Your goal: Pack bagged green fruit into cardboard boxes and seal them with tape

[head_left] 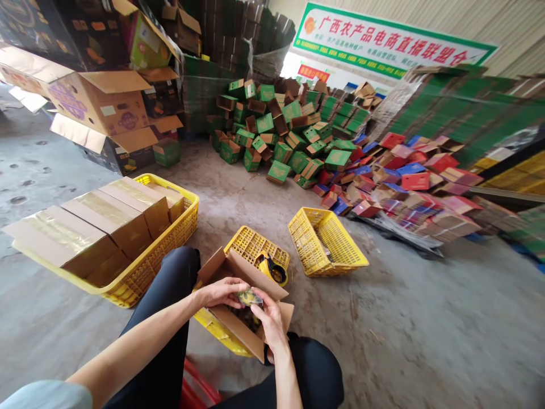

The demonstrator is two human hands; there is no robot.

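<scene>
Both hands meet over an open cardboard box at about 6 o'clock in the head view, btwn the person's knees. The left hand comes in from 8 o'clock, fingers curled and pinching a small dark-yellow object (looks like a wrapped item or a tag, too small to tell which) from its left side. The right hand comes up from 6 o'clock, thumb and forefinger pinching the same object from the right; the other fingers are folded under and I can't tell how they sit. The object hangs just above the box's open mouth, flaps spread out, and the box rests on an upturned yellow crate. A tape dispenser lies on that crate at 12 o'clock from the hands, just beyond the far flap. My read: the step in hand is handling the item over the box, w/ the box not yet closed. The next move prob. calls for a steady two-hand grip and a straight lowering past the flaps, so nothing snags the cardboard edge. At 9 o'clock a big yellow basket holds flat-topped cartons; another yellow crate lies tipped at 1 o'clock, w/ a heap of green and red boxes further out.
</scene>
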